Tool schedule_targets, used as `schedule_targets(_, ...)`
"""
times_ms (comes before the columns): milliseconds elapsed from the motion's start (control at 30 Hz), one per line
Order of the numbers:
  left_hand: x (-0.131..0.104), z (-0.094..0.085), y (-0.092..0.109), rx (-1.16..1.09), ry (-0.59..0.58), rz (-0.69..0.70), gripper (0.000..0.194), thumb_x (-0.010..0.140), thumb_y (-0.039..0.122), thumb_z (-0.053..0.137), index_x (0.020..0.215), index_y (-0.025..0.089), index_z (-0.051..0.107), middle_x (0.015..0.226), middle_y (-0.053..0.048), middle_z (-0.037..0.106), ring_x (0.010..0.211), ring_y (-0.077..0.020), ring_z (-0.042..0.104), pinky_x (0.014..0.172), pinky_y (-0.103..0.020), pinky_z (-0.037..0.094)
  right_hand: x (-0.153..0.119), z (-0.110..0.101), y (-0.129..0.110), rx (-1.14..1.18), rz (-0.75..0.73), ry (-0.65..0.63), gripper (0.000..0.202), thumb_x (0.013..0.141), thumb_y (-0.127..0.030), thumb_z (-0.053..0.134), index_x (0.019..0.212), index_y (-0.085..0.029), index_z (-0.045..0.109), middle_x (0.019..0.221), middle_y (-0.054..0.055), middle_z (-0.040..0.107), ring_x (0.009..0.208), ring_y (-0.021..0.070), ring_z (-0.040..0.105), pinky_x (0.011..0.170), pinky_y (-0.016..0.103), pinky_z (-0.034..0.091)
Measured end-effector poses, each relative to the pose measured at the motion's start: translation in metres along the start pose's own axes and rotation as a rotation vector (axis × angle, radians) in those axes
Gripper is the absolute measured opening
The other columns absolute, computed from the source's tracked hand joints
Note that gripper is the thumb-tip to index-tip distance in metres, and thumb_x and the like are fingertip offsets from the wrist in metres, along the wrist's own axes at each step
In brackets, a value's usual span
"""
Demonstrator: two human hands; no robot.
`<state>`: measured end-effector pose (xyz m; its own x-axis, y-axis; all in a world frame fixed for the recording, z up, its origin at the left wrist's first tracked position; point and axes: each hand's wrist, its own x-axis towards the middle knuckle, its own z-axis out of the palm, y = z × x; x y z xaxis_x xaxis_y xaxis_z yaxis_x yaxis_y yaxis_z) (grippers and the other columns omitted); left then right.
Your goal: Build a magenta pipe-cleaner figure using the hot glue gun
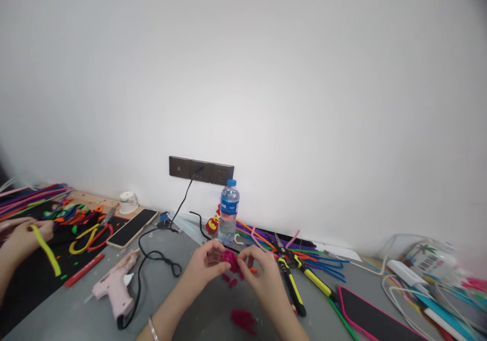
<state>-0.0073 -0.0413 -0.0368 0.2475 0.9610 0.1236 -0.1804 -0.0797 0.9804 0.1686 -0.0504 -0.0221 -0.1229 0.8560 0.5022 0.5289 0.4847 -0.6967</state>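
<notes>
A small fuzzy crimson piece is between my two hands, in front of the water bottle. My left hand pinches its left side with thumb and fingers. From the right, my right hand has its thumb and fingertips closed at the same piece. Short crimson bits lie on the grey table just below my fingers. Nearer to me rests a larger crimson fuzzy bundle, touched by neither hand.
A bottle stands by the wall. A pink glue gun and its black cable lie left, pliers and pipe cleaners right. Another person's hands hold a yellow strip at far left. A pink-edged phone lies right.
</notes>
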Motion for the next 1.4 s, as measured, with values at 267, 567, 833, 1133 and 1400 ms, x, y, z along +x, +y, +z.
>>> schedule_targets(267, 0.0, 0.001, 0.0, -0.057, -0.011, 0.027, 0.029, 0.066, 0.027, 0.081, 0.078, 0.017, 0.058, 0.077, -0.001, 0.065, 0.075, -0.0165, 0.06, 0.069, -0.026, 0.048, -0.005, 0.006, 0.002, -0.197, -0.163, 0.08, 0.012, 0.081, -0.014, 0.055, 0.073, -0.022, 0.057, 0.071, -0.002, 0.065, 0.065, 0.0175, 0.059, 0.07, 0.032, 0.032)
schedule_targets(567, 0.001, -0.001, -0.002, -0.059, 0.009, 0.048, 0.028, 0.066, 0.024, 0.081, 0.079, 0.017, 0.058, 0.077, 0.0, 0.065, 0.072, -0.0145, 0.059, 0.066, -0.023, 0.047, -0.006, 0.005, -0.001, -0.265, -0.245, 0.097, 0.013, 0.085, -0.014, 0.053, 0.077, -0.024, 0.058, 0.075, -0.001, 0.068, 0.067, 0.0186, 0.062, 0.069, 0.032, 0.033)
schedule_targets(833, 0.002, 0.0, 0.0, -0.052, 0.076, 0.101, 0.026, 0.066, 0.022, 0.08, 0.078, 0.017, 0.058, 0.076, 0.001, 0.064, 0.073, -0.0144, 0.059, 0.067, -0.023, 0.047, -0.008, 0.006, -0.006, -0.225, -0.289, 0.101, 0.022, 0.085, -0.008, 0.049, 0.092, -0.024, 0.062, 0.089, 0.002, 0.072, 0.083, 0.0209, 0.065, 0.075, 0.033, 0.037)
schedule_targets(1133, 0.001, 0.001, 0.001, 0.003, 0.142, 0.187, 0.019, 0.07, 0.018, 0.075, 0.078, 0.017, 0.058, 0.078, 0.001, 0.061, 0.077, -0.0152, 0.06, 0.072, -0.025, 0.05, -0.012, 0.011, -0.009, -0.184, -0.249, 0.112, 0.026, 0.086, -0.009, 0.048, 0.1, -0.026, 0.063, 0.095, 0.004, 0.072, 0.087, 0.0226, 0.066, 0.073, 0.033, 0.041)
schedule_targets(1400, -0.003, 0.0, 0.001, 0.107, 0.169, 0.285, 0.011, 0.076, 0.013, 0.068, 0.083, 0.018, 0.061, 0.085, 0.0, 0.061, 0.085, -0.017, 0.061, 0.081, -0.028, 0.052, -0.011, 0.01, -0.01, -0.121, -0.219, 0.059, 0.028, 0.088, -0.012, 0.048, 0.104, -0.027, 0.064, 0.104, 0.003, 0.072, 0.098, 0.0232, 0.065, 0.077, 0.035, 0.042)
